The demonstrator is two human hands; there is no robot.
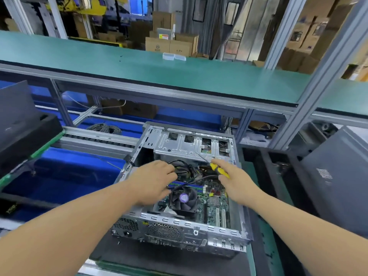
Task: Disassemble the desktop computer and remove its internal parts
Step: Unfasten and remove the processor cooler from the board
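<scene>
The left hand (153, 180) reaches into the open computer (185, 188), maybe gripping black wires (183, 168). The right hand (237, 180) holds a yellow screwdriver (218, 169).

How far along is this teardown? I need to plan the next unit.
Early. Done: the case lies open, side cover off. In hand: the left hand reaches into the cables; the right hand holds a screwdriver. Left: fan, motherboard and drive cage remain inside.

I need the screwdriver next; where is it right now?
In the head view, the screwdriver is held in the right hand over the open computer case, its tip toward the drive cage.
</scene>
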